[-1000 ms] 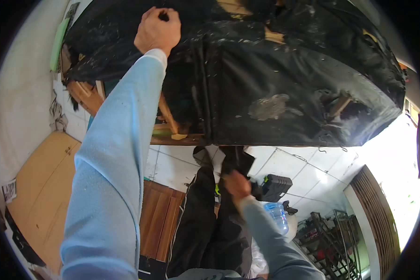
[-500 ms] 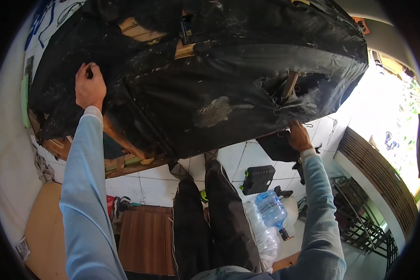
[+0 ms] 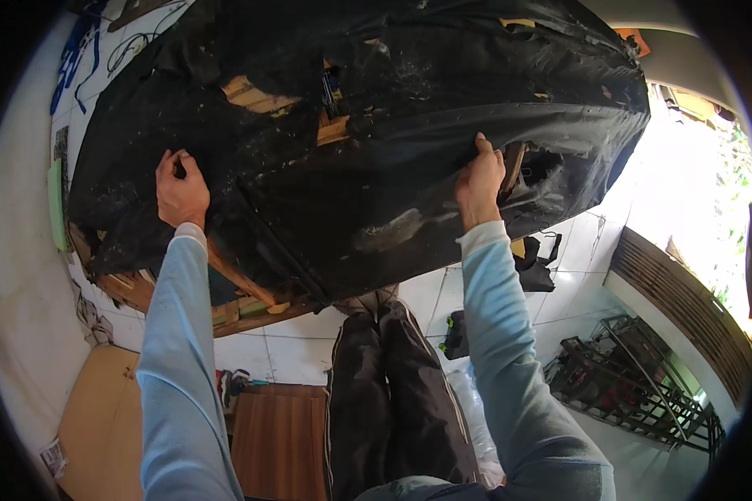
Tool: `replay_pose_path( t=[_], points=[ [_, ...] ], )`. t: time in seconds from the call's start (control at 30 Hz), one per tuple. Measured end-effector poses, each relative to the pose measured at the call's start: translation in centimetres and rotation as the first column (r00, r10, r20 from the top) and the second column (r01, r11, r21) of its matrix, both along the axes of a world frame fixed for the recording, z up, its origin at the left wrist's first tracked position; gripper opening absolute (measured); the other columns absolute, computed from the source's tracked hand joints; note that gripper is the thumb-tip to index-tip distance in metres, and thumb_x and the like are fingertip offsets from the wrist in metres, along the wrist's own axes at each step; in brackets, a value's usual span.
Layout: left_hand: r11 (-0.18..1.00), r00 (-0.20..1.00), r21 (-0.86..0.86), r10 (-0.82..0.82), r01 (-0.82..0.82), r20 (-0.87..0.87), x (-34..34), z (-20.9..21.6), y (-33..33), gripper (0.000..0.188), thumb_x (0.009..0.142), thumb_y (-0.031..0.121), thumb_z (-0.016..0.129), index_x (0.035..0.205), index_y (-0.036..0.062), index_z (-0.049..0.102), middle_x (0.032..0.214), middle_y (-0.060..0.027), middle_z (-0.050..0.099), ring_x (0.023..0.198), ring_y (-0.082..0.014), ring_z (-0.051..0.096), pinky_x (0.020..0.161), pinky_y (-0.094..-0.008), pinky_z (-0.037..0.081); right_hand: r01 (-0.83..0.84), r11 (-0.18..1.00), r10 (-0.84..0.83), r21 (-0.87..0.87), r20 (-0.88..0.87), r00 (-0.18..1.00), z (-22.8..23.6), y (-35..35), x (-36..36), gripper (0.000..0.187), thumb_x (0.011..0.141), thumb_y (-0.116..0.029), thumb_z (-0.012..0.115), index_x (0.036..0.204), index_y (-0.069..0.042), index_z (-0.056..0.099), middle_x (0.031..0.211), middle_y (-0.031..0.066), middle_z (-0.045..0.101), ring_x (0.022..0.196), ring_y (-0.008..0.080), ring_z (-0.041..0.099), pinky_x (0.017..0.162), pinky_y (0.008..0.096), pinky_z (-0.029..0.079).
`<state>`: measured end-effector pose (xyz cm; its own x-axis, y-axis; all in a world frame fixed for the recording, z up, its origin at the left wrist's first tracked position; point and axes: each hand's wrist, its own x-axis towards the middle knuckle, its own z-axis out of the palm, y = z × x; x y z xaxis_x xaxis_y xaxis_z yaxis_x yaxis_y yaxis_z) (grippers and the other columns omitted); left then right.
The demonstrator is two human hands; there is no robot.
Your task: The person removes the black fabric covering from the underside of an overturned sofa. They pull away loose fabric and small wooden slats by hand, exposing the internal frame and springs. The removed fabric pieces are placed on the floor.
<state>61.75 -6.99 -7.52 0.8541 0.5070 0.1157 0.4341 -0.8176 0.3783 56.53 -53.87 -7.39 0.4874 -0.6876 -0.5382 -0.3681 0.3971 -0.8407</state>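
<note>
A big piece of furniture, its wooden frame wrapped in torn black fabric point(image 3: 326, 209), stands tilted before me. My left hand point(image 3: 183, 192) is closed on the fabric at the left, thumb and fingers curled together. Farther right, my right hand point(image 3: 480, 184) lies against the same fabric beside a ragged hole, fingers bent closed and thumb pointing up; its fingertips are partly hidden. A wooden slat point(image 3: 515, 167) shows inside that hole. At the lower left, bare wooden rails point(image 3: 241, 274) of the frame are exposed.
Around my feet is white tile floor point(image 3: 301, 346). A brown wooden panel point(image 3: 277, 434) lies behind me, left of my legs. To the right are a dark metal rack point(image 3: 635, 376), a black cloth piece point(image 3: 533, 267) and a partly hidden black case point(image 3: 454, 336). Blue straps point(image 3: 75, 54) lie far left.
My right hand has moved up and left from the fabric's lower right edge to beside the hole. My left hand and the furniture have shifted slightly in view; my right arm now covers the bottle.
</note>
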Motion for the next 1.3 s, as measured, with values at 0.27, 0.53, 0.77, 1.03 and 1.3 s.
replay_pose_path(
  t=[0.27, 0.53, 0.77, 1.03, 1.3],
  points=[
    [0.999, 1.000, -0.024, -0.024, 0.024, 0.008, 0.6, 0.6, -0.9, 0.028, 0.098, 0.040, 0.063, 0.109, 0.0194, 0.079, 0.136, 0.0018, 0.072, 0.117, -0.0274, 0.071, 0.095, -0.0421, 0.057, 0.170, 0.983, -0.167, 0.062, -0.052, 0.985, -0.7, -1.0, 4.1, 0.055, 0.107, -0.038, 0.052, 0.131, 0.010, 0.063, 0.130, 0.0199, 0.068, 0.113, 0.0287, 0.067, 0.089, 0.0440, 0.055],
    [0.997, 0.997, -0.009, -0.080, 0.081, 0.016, 0.9, 0.6, -0.7, 0.028, 0.099, 0.038, 0.064, 0.111, 0.0178, 0.079, 0.138, -0.0018, 0.070, 0.122, -0.0299, 0.068, 0.099, -0.0432, 0.056, -0.129, 0.873, 0.043, -0.470, -0.190, 0.981, 1.4, 1.2, 2.3, 0.055, 0.110, -0.033, 0.044, 0.112, 0.017, 0.067, 0.106, 0.0266, 0.074, 0.101, 0.0327, 0.069, 0.093, 0.0406, 0.051],
    [0.996, 0.997, -0.054, -0.070, 0.071, 0.021, 0.8, 0.7, -1.1, 0.029, 0.099, 0.039, 0.062, 0.109, 0.0175, 0.080, 0.137, 0.0002, 0.071, 0.119, -0.0297, 0.069, 0.097, -0.0433, 0.056, -0.003, 0.971, -0.079, -0.239, -0.332, 0.940, -1.8, 1.1, -1.1, 0.082, 0.101, -0.049, 0.065, 0.148, 0.015, 0.041, 0.148, 0.0343, 0.052, 0.138, 0.0430, 0.053, 0.116, 0.0431, 0.042],
    [0.998, 0.997, 0.015, -0.066, 0.066, 0.036, 0.6, 0.8, -0.2, 0.028, 0.099, 0.037, 0.061, 0.104, 0.0176, 0.080, 0.134, 0.0015, 0.073, 0.111, -0.0293, 0.073, 0.089, -0.0452, 0.059, -0.028, 0.855, -0.149, -0.517, -0.297, 0.943, 2.3, 5.7, -0.4, 0.069, 0.094, -0.042, 0.073, 0.133, 0.014, 0.059, 0.132, 0.0324, 0.066, 0.125, 0.0453, 0.063, 0.108, 0.0461, 0.048],
    [0.995, 0.994, 0.038, -0.099, 0.097, 0.049, 0.6, 0.4, -0.2, 0.028, 0.098, 0.038, 0.062, 0.104, 0.0182, 0.080, 0.131, 0.0012, 0.074, 0.108, -0.0306, 0.073, 0.089, -0.0459, 0.059, -0.097, 0.929, 0.006, -0.356, -0.247, 0.969, 3.4, 5.1, 0.9, 0.060, 0.106, -0.042, 0.060, 0.118, 0.017, 0.068, 0.113, 0.0252, 0.074, 0.108, 0.0316, 0.069, 0.094, 0.0421, 0.051]
  ],
)
